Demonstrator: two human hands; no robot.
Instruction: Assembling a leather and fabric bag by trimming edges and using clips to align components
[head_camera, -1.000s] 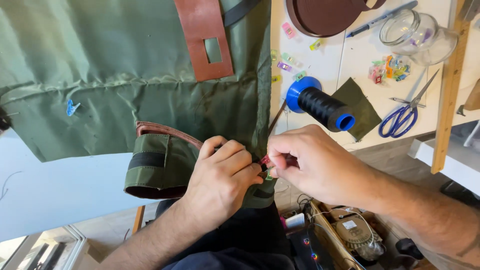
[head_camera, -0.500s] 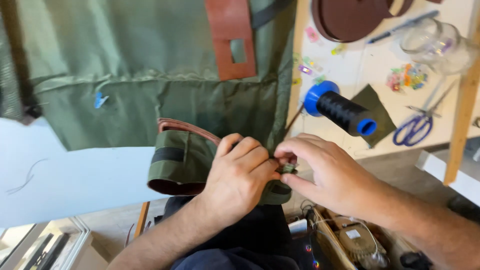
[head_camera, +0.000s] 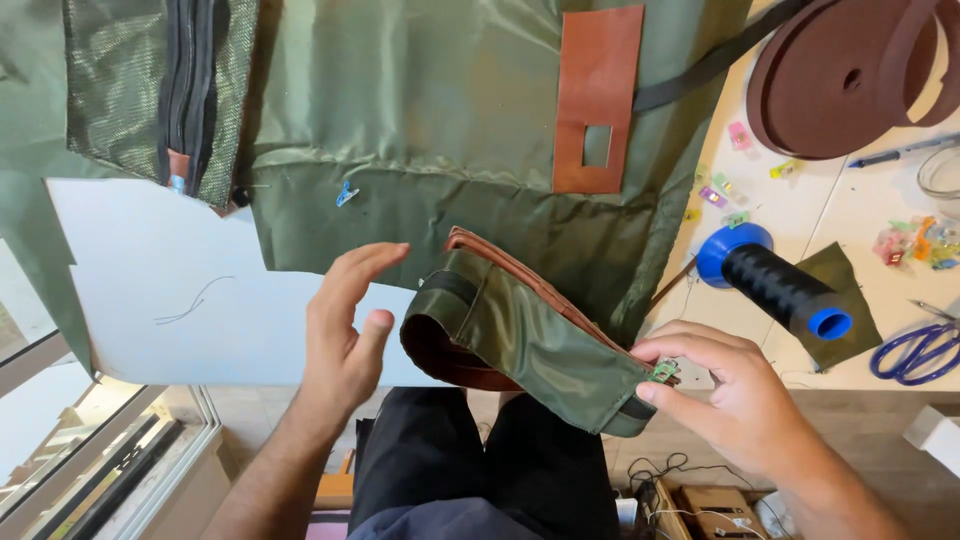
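I look down on a sewing and bag-making workshop: green nylon fabric (head_camera: 420, 120) with a brown leather patch (head_camera: 598, 95) covers the table (head_camera: 850, 215), beside a roll of brown strapping (head_camera: 850, 75), scattered colored sewing clips (head_camera: 915, 242), blue-handled scissors (head_camera: 915, 350) and a blue-capped black spool (head_camera: 775, 285).

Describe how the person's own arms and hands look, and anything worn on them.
Both forearms are bare, with no sleeves in view. The left hand and right hand wear no gloves, and no rings, watch or bracelets show. Both forearms look hairy.
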